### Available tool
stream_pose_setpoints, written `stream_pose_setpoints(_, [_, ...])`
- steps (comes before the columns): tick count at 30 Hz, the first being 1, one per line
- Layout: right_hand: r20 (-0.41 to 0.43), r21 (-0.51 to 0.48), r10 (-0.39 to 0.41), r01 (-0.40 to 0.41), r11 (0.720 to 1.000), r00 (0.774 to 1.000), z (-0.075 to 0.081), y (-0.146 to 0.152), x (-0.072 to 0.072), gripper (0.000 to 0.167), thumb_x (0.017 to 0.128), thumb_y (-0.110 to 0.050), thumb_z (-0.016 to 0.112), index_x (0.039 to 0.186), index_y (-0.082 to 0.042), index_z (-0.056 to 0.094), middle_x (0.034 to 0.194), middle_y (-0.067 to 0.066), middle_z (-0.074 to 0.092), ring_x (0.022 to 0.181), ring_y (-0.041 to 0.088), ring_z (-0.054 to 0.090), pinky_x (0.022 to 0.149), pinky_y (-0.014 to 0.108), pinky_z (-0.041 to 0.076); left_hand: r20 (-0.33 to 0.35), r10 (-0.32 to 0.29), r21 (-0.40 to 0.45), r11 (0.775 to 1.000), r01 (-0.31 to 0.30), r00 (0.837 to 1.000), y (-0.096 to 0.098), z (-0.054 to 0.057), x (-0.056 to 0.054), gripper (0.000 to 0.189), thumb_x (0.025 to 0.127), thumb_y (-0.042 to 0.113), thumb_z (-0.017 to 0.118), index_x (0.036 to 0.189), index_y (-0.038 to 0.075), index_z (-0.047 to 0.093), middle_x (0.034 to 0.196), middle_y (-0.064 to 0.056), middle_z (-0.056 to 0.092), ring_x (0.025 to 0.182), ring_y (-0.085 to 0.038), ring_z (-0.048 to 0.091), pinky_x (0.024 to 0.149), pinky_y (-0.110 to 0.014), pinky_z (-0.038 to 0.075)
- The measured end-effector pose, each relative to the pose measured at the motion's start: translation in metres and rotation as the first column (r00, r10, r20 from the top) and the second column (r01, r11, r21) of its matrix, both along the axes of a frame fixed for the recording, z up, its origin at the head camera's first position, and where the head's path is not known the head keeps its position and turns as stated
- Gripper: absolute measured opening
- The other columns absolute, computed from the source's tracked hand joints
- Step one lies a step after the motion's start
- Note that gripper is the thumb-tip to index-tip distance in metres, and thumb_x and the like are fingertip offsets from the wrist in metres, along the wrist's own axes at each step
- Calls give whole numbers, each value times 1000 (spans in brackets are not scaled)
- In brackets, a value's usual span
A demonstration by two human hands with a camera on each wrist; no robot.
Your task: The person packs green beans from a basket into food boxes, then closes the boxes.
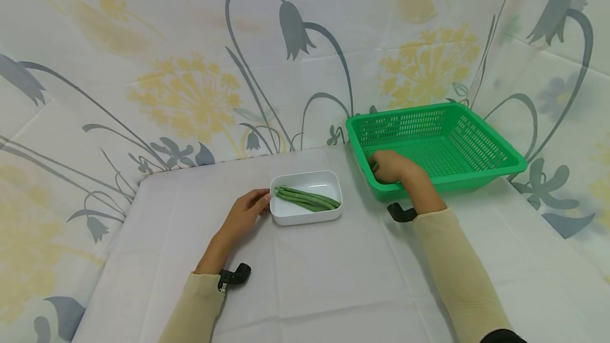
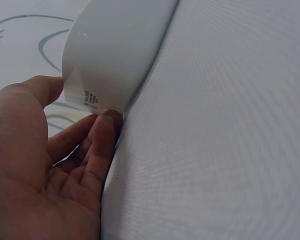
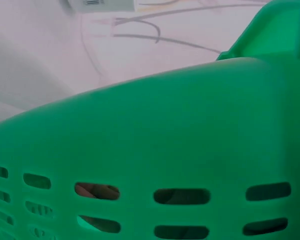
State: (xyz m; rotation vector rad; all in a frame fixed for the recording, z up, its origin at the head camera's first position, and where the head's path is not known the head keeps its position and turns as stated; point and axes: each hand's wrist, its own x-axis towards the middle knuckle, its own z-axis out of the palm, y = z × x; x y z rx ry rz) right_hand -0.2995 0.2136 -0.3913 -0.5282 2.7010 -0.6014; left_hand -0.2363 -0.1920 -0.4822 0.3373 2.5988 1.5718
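Loosely spread, the left hand (image 1: 244, 217) touches the dish (image 1: 288, 209); the right hand (image 1: 393, 166), inside the basket (image 1: 431, 153), has an unclear grip.

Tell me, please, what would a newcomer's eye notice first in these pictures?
Probably the bright green basket at the right, with the right hand reaching inside it. Next, the white dish near the middle, where green beans lie and the left hand touches its left end. Large grey and yellow flowers pattern the backdrop behind.
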Motion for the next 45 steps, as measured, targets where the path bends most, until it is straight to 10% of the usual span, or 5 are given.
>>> stream_pose_setpoints(45, [-217,-229,-283,233,945,934,20,3,14,20,96,0,53,113,5,63,110,25,64,99,40,60,83,54,52,15,8,4,1000,-8,1000,1,0,0,45,113,30,54,147,0,58,123,-15,72,109,-26,67,94,-40,56])
